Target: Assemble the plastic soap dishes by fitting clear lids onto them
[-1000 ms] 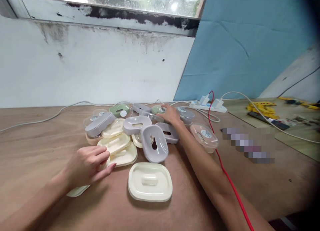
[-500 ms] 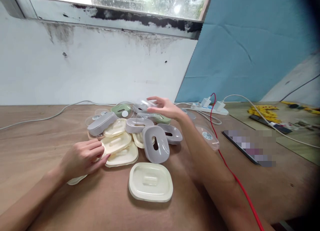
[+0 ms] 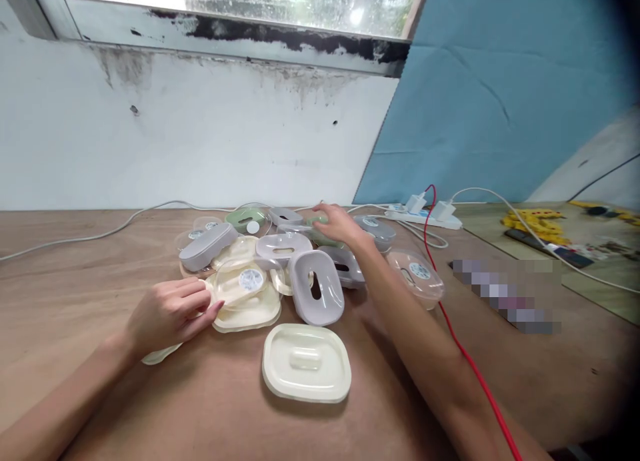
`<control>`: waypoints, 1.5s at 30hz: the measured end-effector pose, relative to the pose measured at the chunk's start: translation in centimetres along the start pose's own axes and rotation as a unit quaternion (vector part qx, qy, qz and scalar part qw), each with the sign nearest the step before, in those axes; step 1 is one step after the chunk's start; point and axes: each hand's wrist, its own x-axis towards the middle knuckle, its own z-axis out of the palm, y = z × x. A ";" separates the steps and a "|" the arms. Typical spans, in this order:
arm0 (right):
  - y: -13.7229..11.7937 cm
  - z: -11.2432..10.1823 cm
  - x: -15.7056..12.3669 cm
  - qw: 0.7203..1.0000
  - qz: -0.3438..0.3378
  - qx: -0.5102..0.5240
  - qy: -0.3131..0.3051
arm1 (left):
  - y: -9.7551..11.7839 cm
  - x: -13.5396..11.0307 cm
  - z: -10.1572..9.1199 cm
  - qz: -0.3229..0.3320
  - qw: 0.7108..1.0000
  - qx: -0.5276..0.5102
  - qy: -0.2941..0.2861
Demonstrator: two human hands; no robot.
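Right hand [image 3: 339, 224] half-curled at a green soap dish [image 3: 325, 238], arm stretched probably 'cause it's near the bench [image 3: 75, 268]'s back edge; left hand [image 3: 167, 314] half-closed by cream trays [image 3: 250, 319], can't tell if either's gripping.

Left hand [image 3: 169, 316]: fingers curled at the near-left edge of the cream pieces [image 3: 250, 314]; whether they grip one is hidden.
Right hand [image 3: 337, 224]: stretched to the back of the pile, fingertips at a green dish [image 3: 320, 234] (the hand partly covers it).
Clear lid [image 3: 250, 280]: round printed label, lying over the cream pieces.
Grey slotted dish [image 3: 317, 289]: tilted, its hollow facing the wearer, right of the cream pieces.
Cream dish [image 3: 307, 362]: alone at the front, raised bar in its middle.
Peach box [image 3: 416, 279]: clear-lidded, right of the right forearm.
Power strip [image 3: 425, 216]: by the blue sheet [image 3: 475, 114], two white plugs in it.
Red cable [image 3: 463, 351]: runs down past the peach box.
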 end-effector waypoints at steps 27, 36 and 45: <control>5.7 1.3 0.8 0.989 0.093 -0.040 -0.105 | 6.7 0.7 2.8 0.129 0.985 -0.100 -0.049; 3.9 -2.9 0.4 0.991 0.109 -0.045 0.064 | 5.9 1.2 4.1 0.039 0.997 -0.018 -0.067; -4.6 -8.8 -4.1 0.950 -0.166 0.228 -0.136 | 7.0 0.5 3.8 -0.199 0.923 -0.329 0.028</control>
